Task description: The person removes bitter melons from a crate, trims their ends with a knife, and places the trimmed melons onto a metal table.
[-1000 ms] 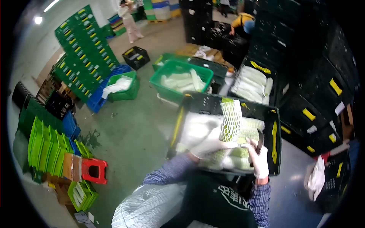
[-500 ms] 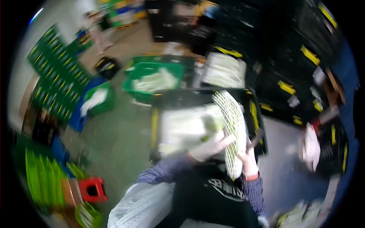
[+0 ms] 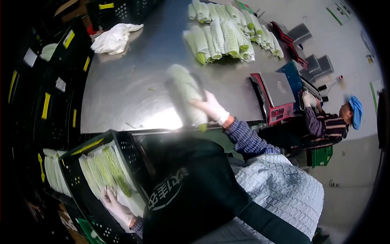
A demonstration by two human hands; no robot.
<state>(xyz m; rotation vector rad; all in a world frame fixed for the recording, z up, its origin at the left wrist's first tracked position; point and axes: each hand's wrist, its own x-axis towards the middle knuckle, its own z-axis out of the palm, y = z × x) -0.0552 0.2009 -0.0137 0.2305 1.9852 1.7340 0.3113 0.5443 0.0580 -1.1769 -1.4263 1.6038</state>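
My right hand (image 3: 211, 107), in a pale glove, is closed around a long pale green gourd (image 3: 187, 91) in a white foam net sleeve. The gourd is blurred and held above the steel table (image 3: 118, 101). At lower left, my left hand (image 3: 118, 207) is gloved too and reaches into a black crate (image 3: 126, 150). Its fingers are somewhat apart and touch the netted gourds (image 3: 107, 168) lying there. More netted gourds (image 3: 223, 38) lie in rows at the table's far side.
A crumpled white cloth (image 3: 115, 38) lies on the table's left. Red-sided scales (image 3: 276, 97) stand at its right edge. A co-worker in a blue cap (image 3: 356, 112) works beyond them. Black crates (image 3: 61, 81) are stacked at left, near a further crate of netted gourds (image 3: 55, 171).
My view has swung right, from the crates to the steel table. Both hands were on one netted gourd; now my right hand alone holds a gourd, and my left hand is at the crate.
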